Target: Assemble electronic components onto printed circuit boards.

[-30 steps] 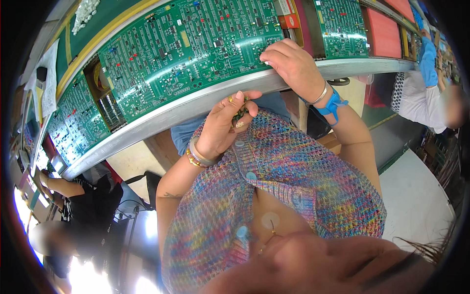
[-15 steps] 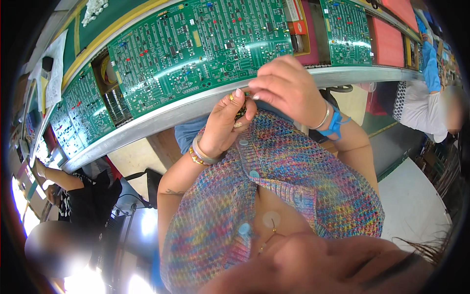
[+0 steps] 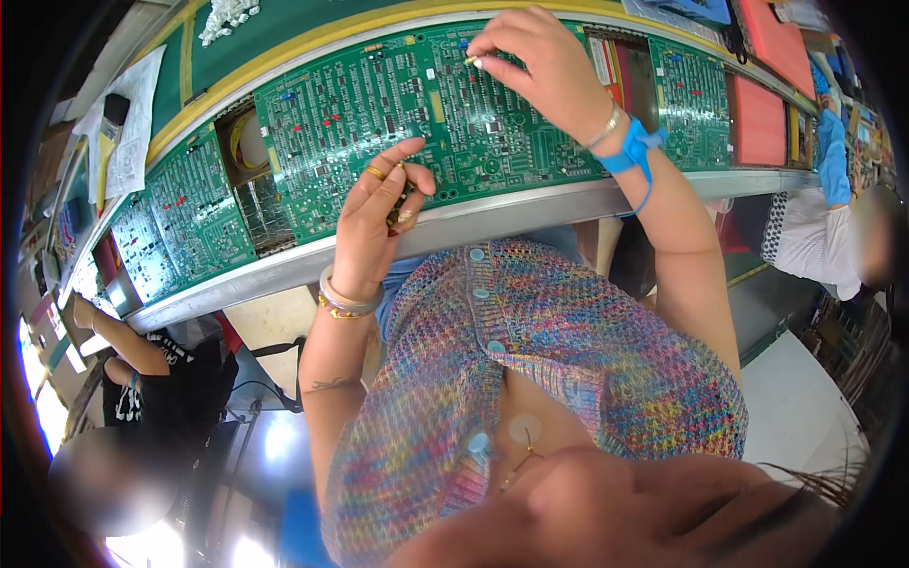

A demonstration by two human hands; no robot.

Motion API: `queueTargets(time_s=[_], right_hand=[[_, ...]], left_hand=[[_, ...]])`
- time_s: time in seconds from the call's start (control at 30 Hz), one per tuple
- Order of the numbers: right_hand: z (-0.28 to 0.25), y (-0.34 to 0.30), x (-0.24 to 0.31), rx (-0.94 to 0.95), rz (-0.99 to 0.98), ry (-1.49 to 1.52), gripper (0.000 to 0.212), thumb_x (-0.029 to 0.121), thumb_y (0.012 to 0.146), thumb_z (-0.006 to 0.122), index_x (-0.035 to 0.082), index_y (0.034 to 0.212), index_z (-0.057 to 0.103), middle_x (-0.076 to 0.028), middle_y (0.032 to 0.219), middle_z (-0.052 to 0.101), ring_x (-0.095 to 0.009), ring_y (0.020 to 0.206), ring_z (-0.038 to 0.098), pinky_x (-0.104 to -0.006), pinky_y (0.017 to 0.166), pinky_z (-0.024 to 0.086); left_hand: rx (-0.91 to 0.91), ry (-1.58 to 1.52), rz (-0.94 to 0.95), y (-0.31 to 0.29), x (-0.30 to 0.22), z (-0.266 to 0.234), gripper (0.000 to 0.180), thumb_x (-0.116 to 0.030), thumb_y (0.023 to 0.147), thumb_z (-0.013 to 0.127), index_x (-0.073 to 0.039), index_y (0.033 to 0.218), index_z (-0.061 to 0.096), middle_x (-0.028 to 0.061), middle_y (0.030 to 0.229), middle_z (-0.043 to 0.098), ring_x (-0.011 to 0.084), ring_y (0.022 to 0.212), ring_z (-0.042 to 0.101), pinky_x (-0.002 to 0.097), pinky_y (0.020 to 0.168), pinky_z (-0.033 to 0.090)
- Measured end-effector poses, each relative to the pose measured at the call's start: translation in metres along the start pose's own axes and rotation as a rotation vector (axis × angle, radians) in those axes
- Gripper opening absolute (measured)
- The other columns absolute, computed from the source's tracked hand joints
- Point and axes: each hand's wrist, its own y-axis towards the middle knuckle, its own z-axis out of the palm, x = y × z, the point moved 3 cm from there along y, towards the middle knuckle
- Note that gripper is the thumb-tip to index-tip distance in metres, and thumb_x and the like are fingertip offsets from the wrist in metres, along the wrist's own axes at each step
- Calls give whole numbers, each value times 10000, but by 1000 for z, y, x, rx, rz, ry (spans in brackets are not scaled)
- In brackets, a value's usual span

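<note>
While the right hand (image 3: 540, 66) pinched a tiny component over the large green circuit board (image 3: 417, 123) at the upper middle of the frame, the left hand (image 3: 379, 213) cupped a few spare parts just below, fingers loosely curled. Judging by this, insertion was underway; seating the part called for fine alignment with the holes.

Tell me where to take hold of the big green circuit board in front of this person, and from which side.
Grip the large green circuit board by its bare near edge, coming from the metal rail side. Its face is crowded with small parts; the right hand works over the upper part, and the left hand hovers at the rail.
</note>
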Motion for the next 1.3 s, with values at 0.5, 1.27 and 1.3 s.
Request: queueTargets(time_s=[0.5, 1.27, 1.3], right_hand=[[23, 39, -8, 164, 27, -127, 69, 85, 755, 641, 27, 762, 606, -93, 835, 518, -276, 845, 484, -365, 777, 422], [28, 1, 76, 130, 10, 373, 133, 144, 765, 689, 80, 880, 672, -49, 846, 603, -246, 818, 553, -351, 746, 440], [30, -2, 81, 124, 33, 397, 139, 145, 759, 696, 77, 877, 671, -44, 835, 602, -244, 809, 552, -341, 742, 437]], left_hand=[[-8, 311, 32, 13, -9, -19, 255, -116, 980, 454, -4, 1165, 589, -11, 763, 571, 4, 570, 323, 157, 498, 255], [120, 169, 122, 0, -9, -9, 541, -458, 1000, 337, -71, 646, 470, 15, 547, 433, 61, 482, 296, 226, 440, 209], [120, 172, 123, -1, -9, -8, 545, -457, 1000, 342, -72, 637, 471, 16, 542, 436, 60, 476, 297, 226, 436, 205]])
